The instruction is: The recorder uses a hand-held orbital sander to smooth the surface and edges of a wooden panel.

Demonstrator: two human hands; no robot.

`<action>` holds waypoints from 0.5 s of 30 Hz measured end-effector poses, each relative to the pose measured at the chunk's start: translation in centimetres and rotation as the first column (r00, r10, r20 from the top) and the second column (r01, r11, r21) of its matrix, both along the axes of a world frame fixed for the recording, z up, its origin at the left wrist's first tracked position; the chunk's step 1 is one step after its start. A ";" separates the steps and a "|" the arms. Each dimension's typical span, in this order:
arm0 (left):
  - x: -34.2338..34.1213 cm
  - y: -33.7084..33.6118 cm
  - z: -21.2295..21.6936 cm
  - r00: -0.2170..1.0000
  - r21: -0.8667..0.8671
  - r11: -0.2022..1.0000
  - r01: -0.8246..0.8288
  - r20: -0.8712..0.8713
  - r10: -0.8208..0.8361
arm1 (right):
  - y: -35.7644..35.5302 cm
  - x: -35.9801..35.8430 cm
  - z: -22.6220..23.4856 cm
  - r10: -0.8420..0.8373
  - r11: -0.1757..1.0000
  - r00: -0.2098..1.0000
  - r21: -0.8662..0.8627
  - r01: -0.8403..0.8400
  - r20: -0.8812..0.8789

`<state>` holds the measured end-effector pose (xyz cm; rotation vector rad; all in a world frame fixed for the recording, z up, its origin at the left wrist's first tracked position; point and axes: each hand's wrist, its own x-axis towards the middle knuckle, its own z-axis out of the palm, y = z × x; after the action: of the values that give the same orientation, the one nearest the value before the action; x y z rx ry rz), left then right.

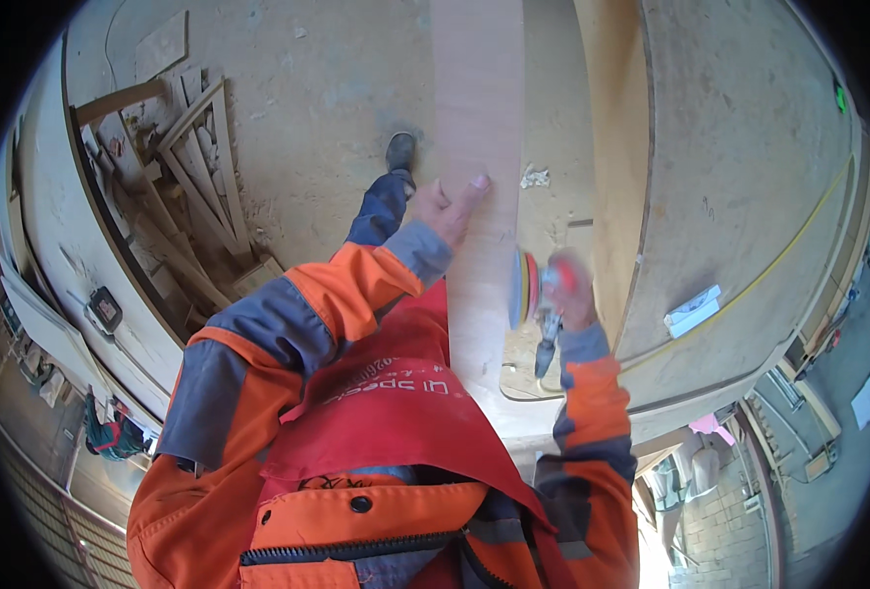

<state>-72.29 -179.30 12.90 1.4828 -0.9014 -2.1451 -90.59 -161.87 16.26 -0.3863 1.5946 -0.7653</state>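
Note:
A long, pale wooden board (pixel 479 88) runs from the far edge of the view down to my red apron. My left hand (pixel 445 208) grips the board's left edge, its thumb lying on the flat face. In my right hand (pixel 574 292) is a hand-held disc sander (pixel 530 288) with a red and yellow pad. The pad stands on edge against the board's right side, facing left. Below the sander's body hangs a dark hose fitting (pixel 546 353). Motion blurs my right hand a little.
To the right stands a large worktable (pixel 739 196) with a yellow hose (pixel 798 236) and a small white box (pixel 693 311) on it. Wood offcuts (pixel 194 167) are piled at left. A crumpled scrap (pixel 534 177) lies on the floor. Another person (pixel 116 437) is far left.

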 end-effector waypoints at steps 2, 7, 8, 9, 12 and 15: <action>0.0 0.2 0.1 1.000 -0.014 1.000 -0.018 -0.004 0.018 | -0.2 0.4 0.3 0.042 0.999 0.999 -0.020 -0.042 -0.012; -0.2 0.5 0.0 0.996 0.009 0.999 -0.032 -0.079 0.033 | -7.1 -2.0 -0.8 -0.093 0.995 0.995 -0.032 0.094 0.038; -0.1 0.7 -0.2 0.997 0.021 0.999 -0.026 -0.070 0.028 | -7.4 -2.1 -1.1 -0.126 0.990 0.991 -0.062 0.129 0.050; -0.1 0.6 -0.3 0.998 0.028 0.999 -0.022 -0.064 0.023 | -7.1 -1.9 -1.0 -0.131 0.989 0.990 -0.057 0.134 0.050; 0.1 0.4 -0.4 0.999 0.009 1.000 -0.025 -0.043 0.026 | -5.6 -1.1 -1.2 -0.087 0.995 0.996 -0.042 0.086 -0.021; 0.0 0.3 -0.4 0.999 -0.004 0.999 -0.041 -0.032 0.041 | -2.9 -0.4 0.2 -0.020 0.999 1.000 0.034 0.020 0.008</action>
<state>-72.32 -178.97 12.53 1.4482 -0.8567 -2.1302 -90.99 -164.75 16.50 -0.3431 1.6041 -0.7536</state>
